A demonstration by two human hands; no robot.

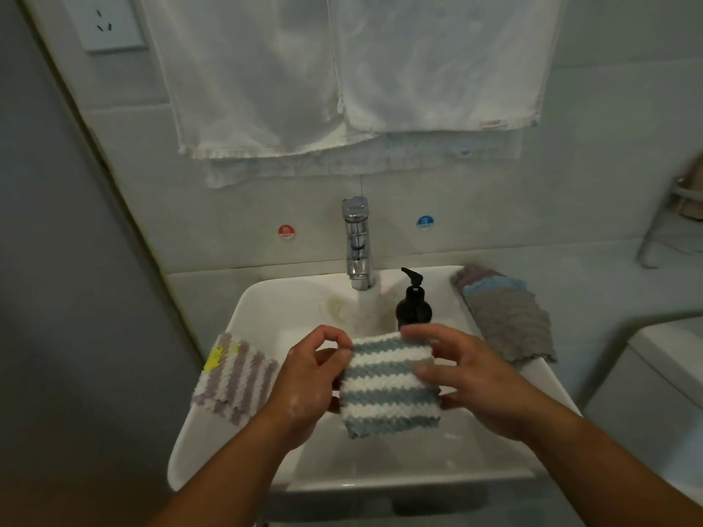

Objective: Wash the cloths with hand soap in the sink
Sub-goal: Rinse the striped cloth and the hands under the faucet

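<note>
Hands hold a blue-and-white striped cloth (388, 386) spread flat above the basin of a white sink (213, 431), seen from the head camera. The left hand (304, 378) pinches the cloth's upper left corner between thumb and forefinger, its other fingers (334, 403) curled behind the left edge; white suds cling to the back of the hand. The right hand (479, 382), slightly blurred, grips the right side, fingers (418, 332) bent over the top edge and thumb lying across the front.

Behind the cloth, a chrome tap (357, 245) stands at the back of the sink, and a pale stream of water (367, 310) appears to fall from it. A dark pump bottle of soap (414, 302) stands just right of the tap, partly hidden by the right hand's fingertips. A purple-and-white striped cloth (236, 378) is draped over the sink's left rim, while a stack of grey, blue and mauve cloths (506, 317) lies on the right rim. White towels (304, 78) hang on the wall above, beside a wall socket (110, 20). Red (286, 232) and blue (425, 222) stickers flank the tap.
</note>
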